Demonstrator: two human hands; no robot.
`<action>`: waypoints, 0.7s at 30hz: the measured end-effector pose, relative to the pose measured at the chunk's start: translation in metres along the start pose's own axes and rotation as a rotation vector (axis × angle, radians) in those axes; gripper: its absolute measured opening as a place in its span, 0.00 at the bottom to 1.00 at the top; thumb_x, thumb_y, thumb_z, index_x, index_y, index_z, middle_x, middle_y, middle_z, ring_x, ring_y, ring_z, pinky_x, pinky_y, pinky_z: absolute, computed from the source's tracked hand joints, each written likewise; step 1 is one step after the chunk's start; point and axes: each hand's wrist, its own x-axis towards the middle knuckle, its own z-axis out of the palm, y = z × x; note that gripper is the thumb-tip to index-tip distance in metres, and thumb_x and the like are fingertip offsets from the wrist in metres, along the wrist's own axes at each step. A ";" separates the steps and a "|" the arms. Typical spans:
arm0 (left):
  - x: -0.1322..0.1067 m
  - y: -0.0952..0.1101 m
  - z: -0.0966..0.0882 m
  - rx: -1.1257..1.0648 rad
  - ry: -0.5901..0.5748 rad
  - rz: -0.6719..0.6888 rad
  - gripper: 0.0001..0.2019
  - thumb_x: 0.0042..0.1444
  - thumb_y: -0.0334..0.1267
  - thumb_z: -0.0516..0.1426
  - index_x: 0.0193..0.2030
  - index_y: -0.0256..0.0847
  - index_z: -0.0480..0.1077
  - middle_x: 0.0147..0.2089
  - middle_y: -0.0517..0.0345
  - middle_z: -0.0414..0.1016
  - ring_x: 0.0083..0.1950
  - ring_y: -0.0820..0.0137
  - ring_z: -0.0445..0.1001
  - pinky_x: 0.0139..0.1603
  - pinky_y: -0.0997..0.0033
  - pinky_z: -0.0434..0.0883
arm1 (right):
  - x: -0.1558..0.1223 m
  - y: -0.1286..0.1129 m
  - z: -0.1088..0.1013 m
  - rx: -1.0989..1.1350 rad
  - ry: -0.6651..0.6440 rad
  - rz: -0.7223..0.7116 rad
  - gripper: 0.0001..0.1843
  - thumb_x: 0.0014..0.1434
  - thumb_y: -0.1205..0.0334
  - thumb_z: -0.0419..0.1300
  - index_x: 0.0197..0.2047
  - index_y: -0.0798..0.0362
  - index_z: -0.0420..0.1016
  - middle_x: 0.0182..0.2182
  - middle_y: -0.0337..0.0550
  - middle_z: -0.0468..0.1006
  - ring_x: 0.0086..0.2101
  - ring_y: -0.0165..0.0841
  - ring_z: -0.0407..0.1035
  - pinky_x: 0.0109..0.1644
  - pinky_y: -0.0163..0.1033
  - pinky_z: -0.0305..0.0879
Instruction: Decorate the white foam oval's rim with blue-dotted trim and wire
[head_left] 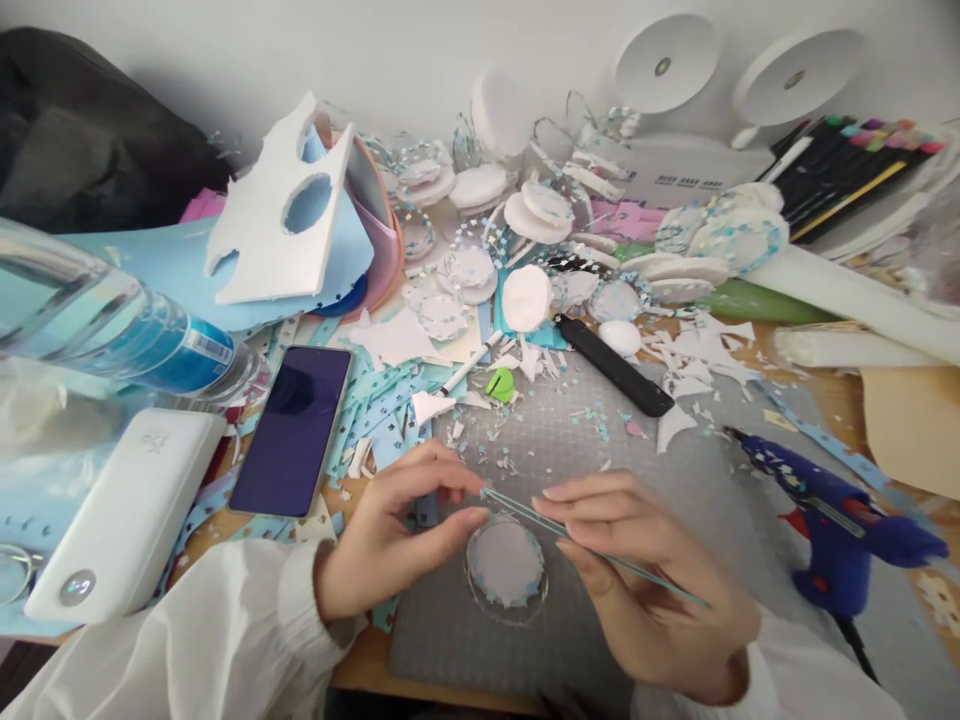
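My left hand [390, 535] pinches one end of a thin light-blue paper strip [600, 555] between thumb and forefinger. My right hand [645, 590] pinches the same strip further along; its loose end runs off to the lower right. Just below both hands a white foam disc [504, 562] with a blue speckled edge lies on the grey cutting mat [570, 440]. Both sleeves are white.
A blue glue gun [832, 520] lies at the right, a black utility knife [615, 368] and a white pen [471, 364] behind the mat. A phone [294, 428], a white power bank [127, 515] and a water bottle [112, 330] sit left. Several foam discs and paper scraps crowd the back.
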 end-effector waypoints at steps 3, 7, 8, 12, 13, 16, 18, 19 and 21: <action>0.000 0.001 0.001 -0.007 0.005 0.000 0.05 0.63 0.34 0.59 0.42 0.38 0.77 0.35 0.54 0.74 0.37 0.70 0.72 0.39 0.71 0.71 | 0.000 -0.001 0.001 0.007 -0.005 -0.002 0.22 0.52 0.80 0.61 0.46 0.47 0.76 0.37 0.44 0.84 0.40 0.42 0.78 0.40 0.51 0.77; 0.002 0.002 0.001 0.002 0.002 0.002 0.06 0.64 0.34 0.58 0.42 0.38 0.78 0.35 0.54 0.75 0.38 0.70 0.73 0.39 0.71 0.71 | 0.003 -0.003 0.001 0.060 0.029 0.044 0.22 0.52 0.81 0.61 0.45 0.48 0.76 0.36 0.44 0.84 0.40 0.41 0.78 0.40 0.50 0.77; 0.002 0.003 0.001 0.001 0.000 0.004 0.07 0.64 0.34 0.58 0.42 0.38 0.78 0.35 0.54 0.75 0.38 0.70 0.73 0.38 0.71 0.71 | 0.003 -0.004 0.001 0.075 0.047 0.062 0.21 0.52 0.81 0.60 0.45 0.48 0.76 0.35 0.44 0.83 0.39 0.41 0.78 0.40 0.50 0.77; 0.004 0.005 0.000 -0.004 -0.006 0.014 0.07 0.64 0.34 0.58 0.42 0.37 0.79 0.35 0.54 0.76 0.37 0.71 0.74 0.38 0.72 0.71 | 0.005 -0.004 0.001 0.109 0.071 0.129 0.20 0.53 0.80 0.60 0.43 0.47 0.76 0.34 0.44 0.83 0.38 0.41 0.78 0.41 0.50 0.77; 0.004 0.005 0.000 -0.002 -0.007 0.013 0.07 0.64 0.33 0.58 0.42 0.37 0.79 0.35 0.54 0.76 0.37 0.71 0.74 0.38 0.72 0.71 | 0.005 -0.004 0.001 0.116 0.064 0.140 0.20 0.54 0.80 0.60 0.43 0.47 0.76 0.34 0.44 0.83 0.38 0.41 0.78 0.41 0.50 0.77; 0.005 0.006 0.000 0.000 -0.003 0.009 0.07 0.62 0.32 0.59 0.41 0.37 0.79 0.34 0.53 0.76 0.37 0.70 0.74 0.37 0.73 0.72 | 0.005 -0.004 0.002 0.132 0.050 0.142 0.18 0.53 0.80 0.60 0.42 0.49 0.76 0.34 0.43 0.83 0.38 0.40 0.78 0.40 0.49 0.77; 0.005 0.007 0.000 0.000 -0.005 0.005 0.06 0.61 0.30 0.59 0.41 0.37 0.79 0.34 0.53 0.76 0.37 0.70 0.74 0.37 0.74 0.72 | 0.005 -0.004 0.002 0.138 0.051 0.131 0.17 0.53 0.81 0.60 0.41 0.51 0.76 0.35 0.43 0.83 0.38 0.39 0.78 0.40 0.47 0.76; 0.005 0.006 0.000 -0.001 -0.006 0.006 0.06 0.61 0.30 0.59 0.41 0.37 0.80 0.34 0.53 0.76 0.37 0.71 0.74 0.37 0.74 0.72 | 0.005 -0.004 0.002 0.139 0.049 0.126 0.17 0.53 0.82 0.60 0.41 0.52 0.76 0.35 0.43 0.83 0.38 0.38 0.78 0.41 0.46 0.76; 0.004 0.006 0.000 -0.003 -0.007 0.007 0.07 0.60 0.29 0.60 0.41 0.37 0.80 0.34 0.53 0.76 0.37 0.71 0.74 0.37 0.75 0.72 | 0.005 -0.004 0.002 0.136 0.041 0.118 0.17 0.53 0.82 0.60 0.41 0.53 0.76 0.35 0.42 0.83 0.38 0.37 0.77 0.41 0.45 0.76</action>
